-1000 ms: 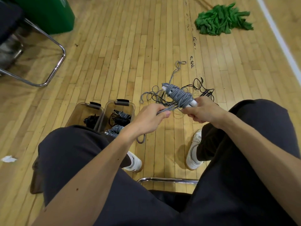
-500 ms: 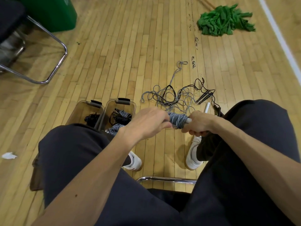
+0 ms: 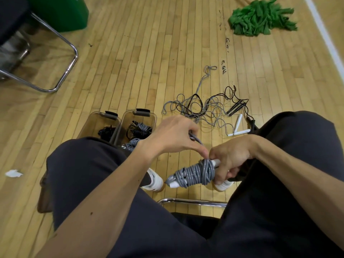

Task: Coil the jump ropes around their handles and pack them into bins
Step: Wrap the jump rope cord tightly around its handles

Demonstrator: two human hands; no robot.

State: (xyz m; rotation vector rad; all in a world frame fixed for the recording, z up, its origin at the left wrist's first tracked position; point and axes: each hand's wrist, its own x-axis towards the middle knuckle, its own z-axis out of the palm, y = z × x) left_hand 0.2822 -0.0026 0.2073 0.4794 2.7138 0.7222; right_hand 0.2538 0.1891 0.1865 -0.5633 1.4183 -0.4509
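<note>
The floor (image 3: 141,53) is pale wooden strip boarding, scuffed with a line of dark marks toward its far edge, and a white painted line (image 3: 325,38) crosses its far right corner. A person sits over it in dark trousers, white shoes (image 3: 153,180) planted on the boards and the chrome bar (image 3: 191,201) of their seat between the knees. Held above the floor between the knees is the grey jump rope (image 3: 195,173), wound in a thick bundle around its white handles (image 3: 174,185). The right hand (image 3: 229,159) has its fingers clamped round the bare end of the handles, while the left hand (image 3: 173,135) pinches the rope tail (image 3: 194,138) just above the bundle, fingers closed on it. By the left knee stand two clear bins side by side, touching: the left bin (image 3: 91,123) holds a black coil (image 3: 107,131), and the right bin (image 3: 125,125) holds grey and black coils (image 3: 138,130). Beyond the hands a tangle of loose ropes (image 3: 201,108), grey and black, sprawls on the boards, with a pair of white handles at its near right. A heap of green cloth (image 3: 260,17) lies at the far edge near the painted line. In the far left corner are a green container (image 3: 61,12) and a chrome-framed chair (image 3: 70,58). A white paper scrap (image 3: 13,173) lies at the left edge.
</note>
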